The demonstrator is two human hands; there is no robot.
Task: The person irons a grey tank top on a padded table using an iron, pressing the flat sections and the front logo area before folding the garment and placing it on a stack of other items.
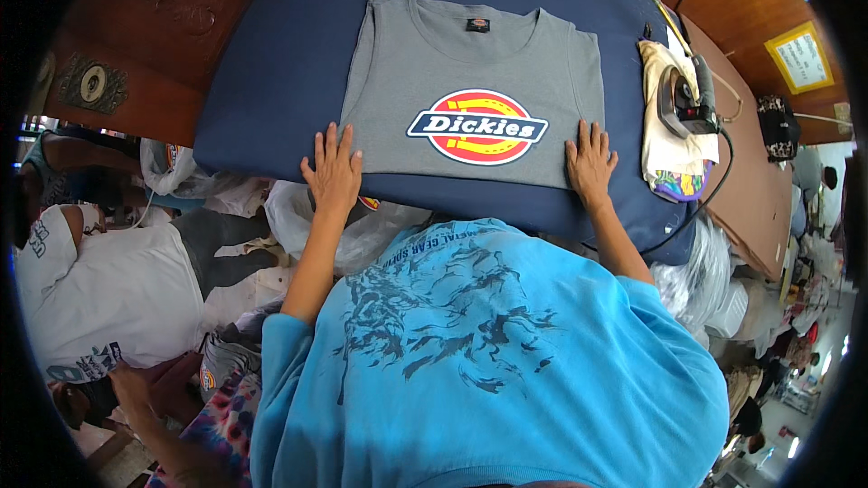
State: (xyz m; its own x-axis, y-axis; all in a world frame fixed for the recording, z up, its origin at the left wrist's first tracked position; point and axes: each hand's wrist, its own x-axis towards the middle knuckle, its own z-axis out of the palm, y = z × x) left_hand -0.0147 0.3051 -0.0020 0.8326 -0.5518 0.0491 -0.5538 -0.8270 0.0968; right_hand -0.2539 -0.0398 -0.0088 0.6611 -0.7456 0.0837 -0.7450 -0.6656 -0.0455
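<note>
A grey sleeveless shirt (389, 81) with a colourful printed logo lies folded and smooth on a padded dark blue board (271, 63). My left hand (332, 167) rests flat at its lower left corner, fingers spread, partly on the cloth and partly on the board. On the opposite side, my right hand (590, 161) lies with outstretched fingers over the lower right edge of the shirt. Neither hand grips anything. To the right of the shirt, a steam iron (683, 104) sits on a folded cream cloth (660, 81), apart from my right hand.
A black cord (714, 190) trails from the iron past the board's right edge. Brown cardboard sheets (755, 181) lean beyond it. Clear plastic bags (298, 217) hang below the board's front left. A person in a white shirt (117, 289) is close by on the left.
</note>
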